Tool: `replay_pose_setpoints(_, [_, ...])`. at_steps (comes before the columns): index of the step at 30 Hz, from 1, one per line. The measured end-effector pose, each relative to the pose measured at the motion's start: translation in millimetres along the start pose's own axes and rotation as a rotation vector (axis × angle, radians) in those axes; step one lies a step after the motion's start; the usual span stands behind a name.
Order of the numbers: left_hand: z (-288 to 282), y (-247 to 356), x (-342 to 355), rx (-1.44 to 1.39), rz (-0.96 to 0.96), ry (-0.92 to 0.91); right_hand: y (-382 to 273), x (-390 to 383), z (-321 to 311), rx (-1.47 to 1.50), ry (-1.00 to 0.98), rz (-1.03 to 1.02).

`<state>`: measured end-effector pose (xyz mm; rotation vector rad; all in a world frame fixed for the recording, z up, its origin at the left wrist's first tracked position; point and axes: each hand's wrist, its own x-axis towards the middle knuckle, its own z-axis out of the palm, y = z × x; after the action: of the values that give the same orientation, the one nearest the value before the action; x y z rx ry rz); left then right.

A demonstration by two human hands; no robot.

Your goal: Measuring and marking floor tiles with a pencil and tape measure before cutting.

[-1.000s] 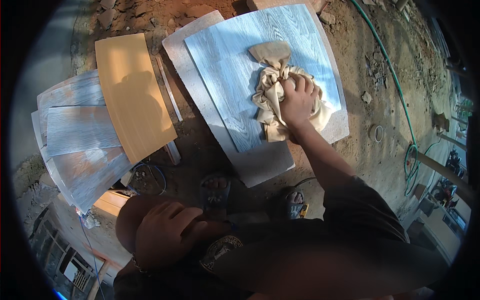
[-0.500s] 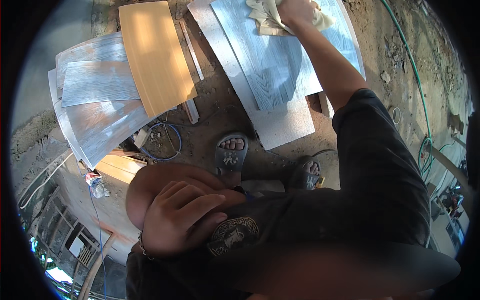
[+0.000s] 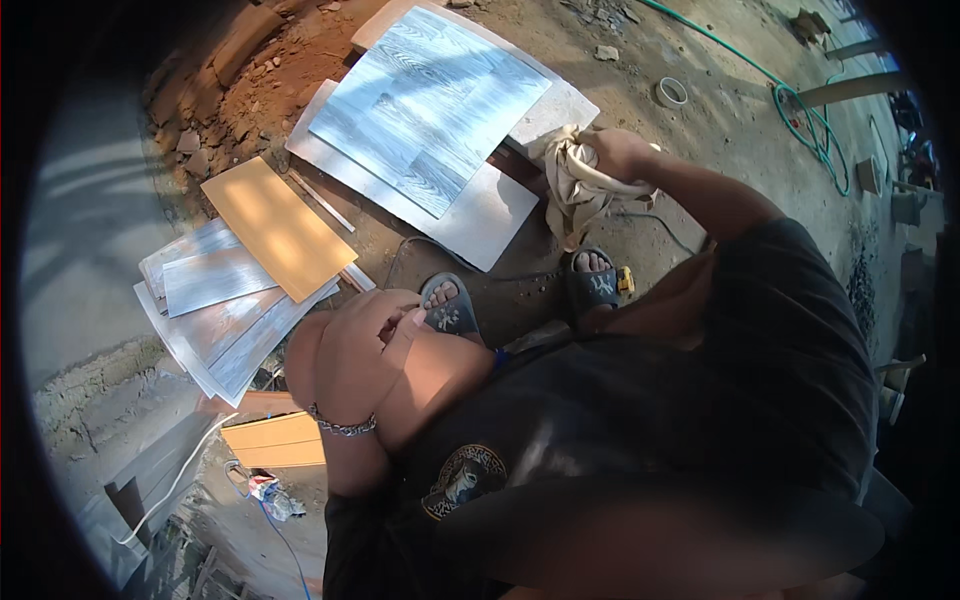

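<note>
Lifting off the grey wood-grain tile (image 3: 430,105), my right hand (image 3: 620,152) now clenches the beige rag (image 3: 575,185) beside it; left hand (image 3: 365,335) rests closed on my knee, empty.

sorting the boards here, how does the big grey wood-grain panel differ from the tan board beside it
The grey wood-grain panel is pale blue-grey with streaked grain; the tan board is plain orange-tan. The grey panel looks larger and lies on a white slab; the tan board rests on a stack of grey panels. Both lie flat.
</note>
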<state>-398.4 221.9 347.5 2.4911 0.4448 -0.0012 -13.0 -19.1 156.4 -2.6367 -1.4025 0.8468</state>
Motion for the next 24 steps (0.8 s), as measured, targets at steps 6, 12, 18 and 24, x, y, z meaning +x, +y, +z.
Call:
replay_pose_setpoints(6, [5.6,10.9,-12.5,0.047,-0.097,0.013,142.1,-108.3,-80.1,0.273,0.334,0.259])
replay_pose_setpoints(12, [20.0,11.9,4.3,-0.054,-0.197,-0.106,289.4,-269.8,117.6,1.539,0.691,0.320])
replay_pose_setpoints(18, [29.8,21.3,6.5,0.288,-0.279,-0.150,249.8,-389.3,233.5,1.509,0.736,0.813])
replay_pose_setpoints(24, [30.9,12.0,0.9,0.376,-0.325,-0.167,191.5,-428.8,333.2,1.305,0.492,1.279])
